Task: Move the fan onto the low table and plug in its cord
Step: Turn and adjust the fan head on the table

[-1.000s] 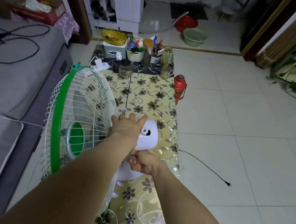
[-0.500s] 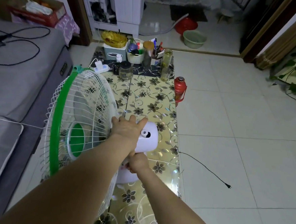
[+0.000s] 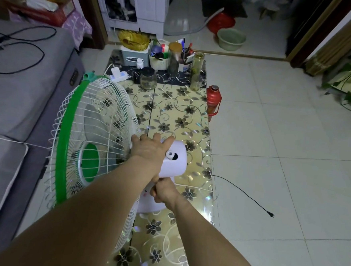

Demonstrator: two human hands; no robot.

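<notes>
Head view, one frame, listed by item. Fan (image 3: pixel 95 139): white wire cage with green rim and green hub, white motor housing (image 3: pixel 173 160) behind it, white base (image 3: pixel 148 203) standing on the table (image 3: pixel 178 116); cage overhangs the table's left edge toward the sofa (image 3: pixel 17 92). Left hand (image 3: pixel 149 149): lies flat on top of the housing where it meets the cage, fingers extended and slightly spread, palm down, pressing rather than wrapping. Right hand (image 3: pixel 163 191): under the housing at the neck above the base, fingers curled round the white stem, holding it; fingertips hidden, so the exact grip cannot be told. Cord (image 3: pixel 243 192): thin, black, runs from the table's right edge across the floor tiles, plug (image 3: pixel 271 214) lying loose on the floor, well apart from any socket. Power strip (image 3: pixel 118 74): white, at the table's far left, just beyond the cage top. Table: low, floral glossy top. Far end holds a glass pot (image 3: pixel 148 80), a tall jar (image 3: pixel 196 71), a white basket (image 3: pixel 159 56) of small items, a pale box (image 3: pixel 134 54) with yellow wire bundle on top. Red flask (image 3: pixel 213 100): upright on the floor, just beside the table's right edge. Basins (image 3: pixel 231 39): green and red, on the floor far behind. Sofa: grey, left, with black cable on it.
</notes>
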